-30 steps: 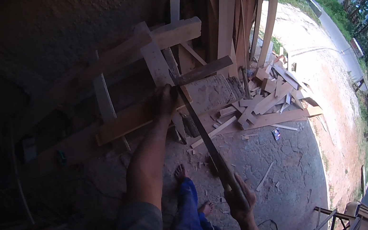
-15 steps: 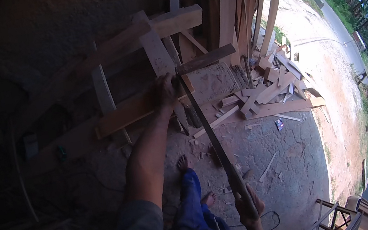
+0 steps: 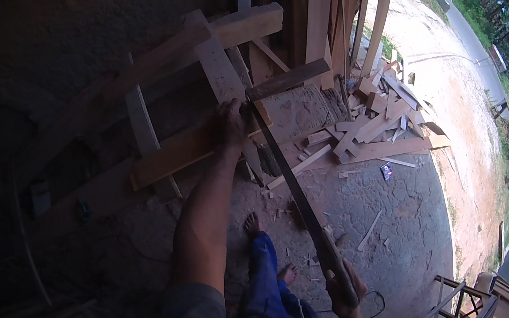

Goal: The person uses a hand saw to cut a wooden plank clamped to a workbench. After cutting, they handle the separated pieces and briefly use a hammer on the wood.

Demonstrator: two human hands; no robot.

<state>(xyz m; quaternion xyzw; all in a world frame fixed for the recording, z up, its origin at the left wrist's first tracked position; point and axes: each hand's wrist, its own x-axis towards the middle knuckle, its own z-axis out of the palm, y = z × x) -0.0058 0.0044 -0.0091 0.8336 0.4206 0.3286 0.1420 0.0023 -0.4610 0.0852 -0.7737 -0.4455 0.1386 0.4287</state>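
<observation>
Saw [image 3: 291, 180] drawn back; right hand [image 3: 345, 288] grip low; left hand [image 3: 232, 122] steadies plank [image 3: 180, 154].

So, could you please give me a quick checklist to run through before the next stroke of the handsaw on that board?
1. Right hand gripping the saw handle: ok.
2. Handsaw blade resting on the board at the cut: ok.
3. Left hand pressing the board down: ok.
4. Left fingers clear of the blade: not ok, they lie right beside it.
5. Bare feet clear of offcuts: cannot tell.
</observation>
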